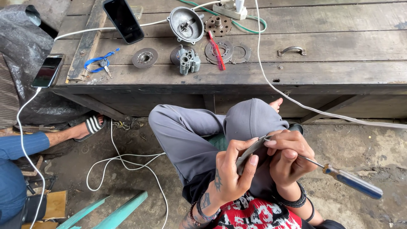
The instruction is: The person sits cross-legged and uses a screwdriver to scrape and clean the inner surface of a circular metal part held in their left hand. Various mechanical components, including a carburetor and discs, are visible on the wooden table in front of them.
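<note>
Lower middle of the frame: left hand (231, 171) clamped around a flat grey metal part (250, 153), thumb and fingers pinching its edges. Right hand (288, 154) just beside, closed on a screwdriver (339, 174) with blue handle pointing to lower right, tip touching the part. Above, on the wooden desk (339, 46): round metal discs (145, 57), a grey housing (185, 24), a black phone (123, 19).
</note>
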